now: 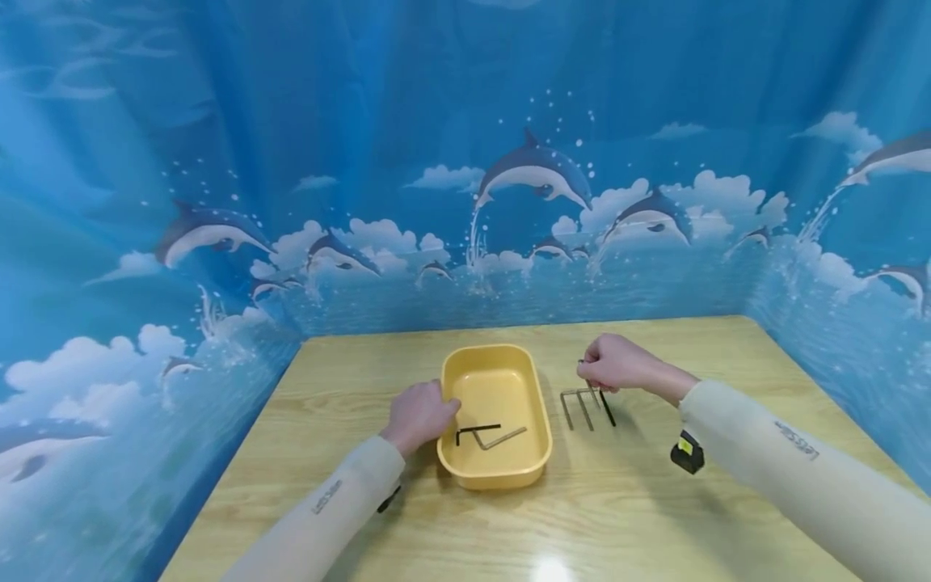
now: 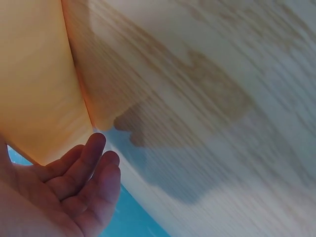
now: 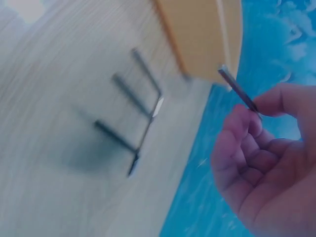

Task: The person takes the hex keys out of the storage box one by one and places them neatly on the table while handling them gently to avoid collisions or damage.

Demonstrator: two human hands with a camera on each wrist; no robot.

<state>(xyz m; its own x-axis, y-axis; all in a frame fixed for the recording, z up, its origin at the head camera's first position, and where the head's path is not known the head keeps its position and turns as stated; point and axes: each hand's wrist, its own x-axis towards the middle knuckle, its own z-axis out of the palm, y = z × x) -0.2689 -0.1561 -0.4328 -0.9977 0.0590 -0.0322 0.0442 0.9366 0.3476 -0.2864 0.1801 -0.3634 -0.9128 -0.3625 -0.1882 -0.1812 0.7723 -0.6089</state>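
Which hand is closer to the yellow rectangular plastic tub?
Left. The person's left hand holds the left rim of the yellow rectangular plastic tub; the right hand is apart from it, off to the tub's right, pinching a thin metal rod.

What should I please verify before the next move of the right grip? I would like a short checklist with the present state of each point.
1. Right grip holds the silver key: ok, pinched at one end.
2. Silver key apart from the three L-shaped keys on the table: ok, the right wrist view shows a gap.
3. Left grip on the yellow tray: ok, thumb over its left rim; firmness cannot tell.
4. Free room in the tray: ok, the black key and another metal key lie toward the near end.
5. Silver key over the tray: not ok, it is to the right.
6. Silver key's full shape: cannot tell, partly hidden.
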